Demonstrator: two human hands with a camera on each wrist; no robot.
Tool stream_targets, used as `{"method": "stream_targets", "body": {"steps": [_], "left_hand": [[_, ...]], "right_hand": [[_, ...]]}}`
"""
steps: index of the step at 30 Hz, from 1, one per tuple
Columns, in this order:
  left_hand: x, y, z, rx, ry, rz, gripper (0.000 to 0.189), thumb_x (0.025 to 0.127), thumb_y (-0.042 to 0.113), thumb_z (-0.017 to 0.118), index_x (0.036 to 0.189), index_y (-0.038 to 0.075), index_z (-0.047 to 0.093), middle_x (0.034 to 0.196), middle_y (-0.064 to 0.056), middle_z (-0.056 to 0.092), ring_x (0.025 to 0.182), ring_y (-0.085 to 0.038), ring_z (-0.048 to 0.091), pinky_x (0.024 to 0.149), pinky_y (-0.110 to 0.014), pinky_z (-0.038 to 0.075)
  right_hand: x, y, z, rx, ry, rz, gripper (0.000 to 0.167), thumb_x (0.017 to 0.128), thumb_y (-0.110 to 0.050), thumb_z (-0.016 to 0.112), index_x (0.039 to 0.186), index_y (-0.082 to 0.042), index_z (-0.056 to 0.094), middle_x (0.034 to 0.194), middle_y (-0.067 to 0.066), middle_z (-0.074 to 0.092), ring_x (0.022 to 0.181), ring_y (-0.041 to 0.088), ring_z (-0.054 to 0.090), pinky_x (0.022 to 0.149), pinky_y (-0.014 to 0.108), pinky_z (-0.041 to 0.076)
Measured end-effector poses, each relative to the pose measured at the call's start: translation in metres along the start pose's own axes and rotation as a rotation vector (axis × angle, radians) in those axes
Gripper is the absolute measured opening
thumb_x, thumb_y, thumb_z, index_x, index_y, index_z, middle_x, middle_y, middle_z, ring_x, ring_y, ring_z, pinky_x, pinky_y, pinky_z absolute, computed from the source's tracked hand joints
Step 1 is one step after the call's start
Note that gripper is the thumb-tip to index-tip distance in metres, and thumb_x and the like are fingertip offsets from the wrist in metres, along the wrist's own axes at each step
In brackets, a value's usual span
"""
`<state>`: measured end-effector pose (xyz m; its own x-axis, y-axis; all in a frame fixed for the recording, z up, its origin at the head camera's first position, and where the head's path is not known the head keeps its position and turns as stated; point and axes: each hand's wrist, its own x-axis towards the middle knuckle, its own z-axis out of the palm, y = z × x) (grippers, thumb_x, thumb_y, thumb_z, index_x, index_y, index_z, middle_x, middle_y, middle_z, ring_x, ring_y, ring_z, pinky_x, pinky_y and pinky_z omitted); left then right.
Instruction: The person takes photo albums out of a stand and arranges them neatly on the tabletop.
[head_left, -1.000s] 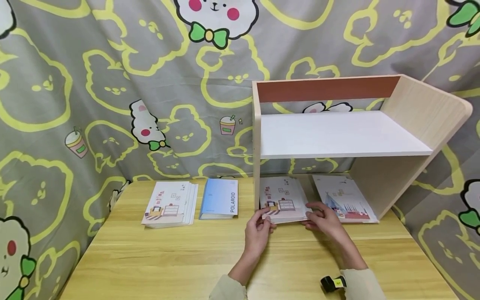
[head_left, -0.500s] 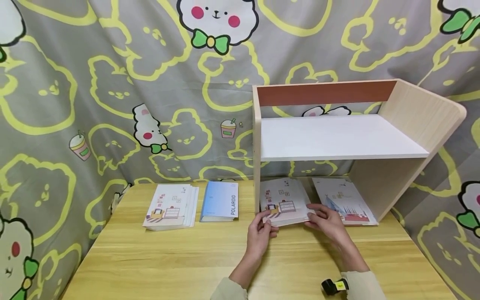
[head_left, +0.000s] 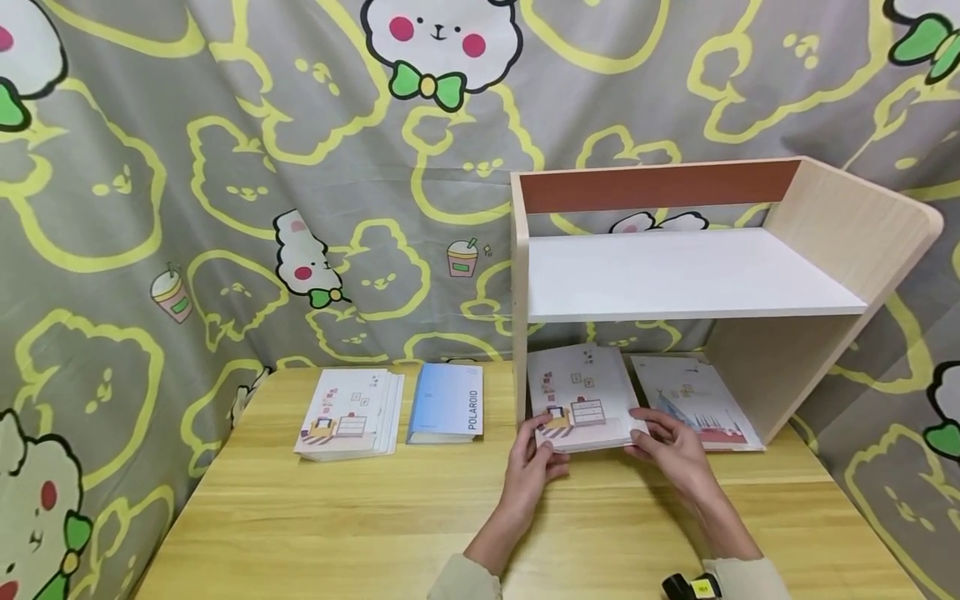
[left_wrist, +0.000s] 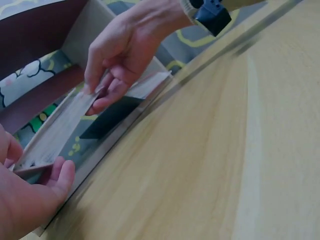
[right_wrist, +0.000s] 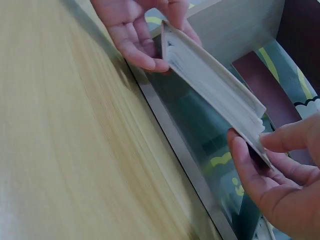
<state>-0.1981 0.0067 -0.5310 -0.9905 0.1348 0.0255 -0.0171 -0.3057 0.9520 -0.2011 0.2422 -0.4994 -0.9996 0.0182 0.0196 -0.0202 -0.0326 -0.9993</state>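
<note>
Both hands hold a white photo album (head_left: 583,375) with a room drawing on its cover, at the left of the shelf's lower compartment. My left hand (head_left: 525,467) pinches its front left corner, thumb above and fingers beneath. At the front right corner my right hand (head_left: 677,454) grips it the same way. In the right wrist view the album's page edges (right_wrist: 212,82) face the camera, and it is raised off the shelf floor. Another white album (head_left: 693,392), with a tent drawing, lies to the right in the same compartment, partly hidden by the right hand.
A small wooden shelf unit (head_left: 697,271) with a white middle board stands at the right of the wooden table (head_left: 337,517). Left of it lie a blue POLAROID album (head_left: 447,402) and a white album (head_left: 348,408). A patterned curtain (head_left: 360,192) hangs behind.
The held album has risen off the shelf floor and tilted up, its front edge drawn slightly outward. Both hands keep their grip and move with it. The head view has shifted slightly.
</note>
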Motion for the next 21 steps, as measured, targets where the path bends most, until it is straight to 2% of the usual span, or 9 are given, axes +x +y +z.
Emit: {"method": "stream_targets", "body": {"steps": [5,9,15,21], "left_hand": [[0.002,0.003,0.001,-0.029,-0.022,0.023,0.046,0.102,0.000,0.044,0.145,0.016,0.052,0.139,-0.018,0.053,0.106,-0.028,0.064,0.092,-0.050,0.057],[0.003,0.004,0.001,-0.024,-0.005,0.033,0.043,0.103,0.000,0.046,0.142,0.014,0.054,0.142,-0.018,0.052,0.107,-0.024,0.063,0.089,-0.046,0.058],[0.001,0.003,0.003,0.050,0.025,0.048,0.043,0.100,-0.004,0.049,0.137,0.013,0.060,0.140,-0.017,0.053,0.102,-0.022,0.063,0.086,-0.043,0.060],[-0.002,0.006,0.004,0.139,0.032,0.114,0.045,0.097,-0.008,0.047,0.134,0.012,0.062,0.141,-0.016,0.051,0.100,-0.021,0.063,0.084,-0.041,0.060]], "right_hand": [[-0.002,-0.004,-0.004,0.026,-0.031,-0.042,0.046,0.097,0.007,0.063,0.138,0.020,0.044,0.106,0.016,0.065,0.089,0.019,0.072,0.084,0.033,0.060],[0.000,-0.006,-0.008,-0.006,-0.077,-0.032,0.048,0.097,0.008,0.062,0.140,0.019,0.043,0.114,0.019,0.063,0.093,0.019,0.071,0.085,0.035,0.059],[0.000,-0.008,-0.016,-0.070,-0.139,0.001,0.049,0.098,0.005,0.062,0.143,0.013,0.044,0.120,0.024,0.059,0.096,0.022,0.070,0.088,0.037,0.059],[-0.002,-0.012,-0.025,-0.131,-0.215,-0.017,0.048,0.097,0.001,0.065,0.140,0.012,0.047,0.122,0.029,0.057,0.098,0.026,0.069,0.089,0.040,0.058]]}}
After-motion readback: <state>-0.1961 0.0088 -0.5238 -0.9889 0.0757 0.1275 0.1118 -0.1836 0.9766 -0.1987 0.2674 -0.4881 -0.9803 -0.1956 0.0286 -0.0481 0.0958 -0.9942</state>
